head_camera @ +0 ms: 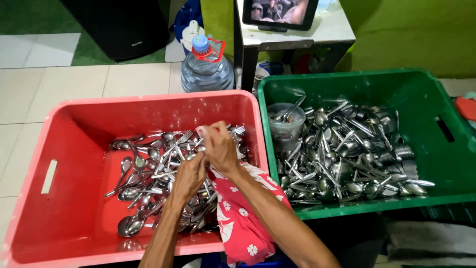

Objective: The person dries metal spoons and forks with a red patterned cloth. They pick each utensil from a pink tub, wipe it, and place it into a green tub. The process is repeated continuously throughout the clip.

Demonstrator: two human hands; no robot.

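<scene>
A large green plastic crate [436,106] sits at the right, its floor covered by a dense heap of steel spoons and forks [347,154]; a small cloudy plastic cup [286,124] stands in its near-left corner with a couple of utensils poking out. Touching its left wall is a large red plastic crate [74,164] with a slot handle in its left side. A looser pile of shiny steel spoons and forks [148,173] lies across the middle and right of the red crate's floor.

Behind the crates, on the tiled floor, stand a clear plastic water jug with a blue cap and red handle [206,67] and a white desk [297,34] carrying a dark tablet screen [280,12].

Both arms reach into the red crate from the bottom edge. A red cloth with white flowers [243,218] hangs over the crate's near rim, under the right forearm. The right hand [220,146] is curled closed, its fingers pinched around a piece of cutlery above the pile, though which piece cannot be made out. The left hand [189,173] is just beside and below it, touching it, fingers bent inward and closed on the same bunch; what exactly it grips is hidden.
</scene>
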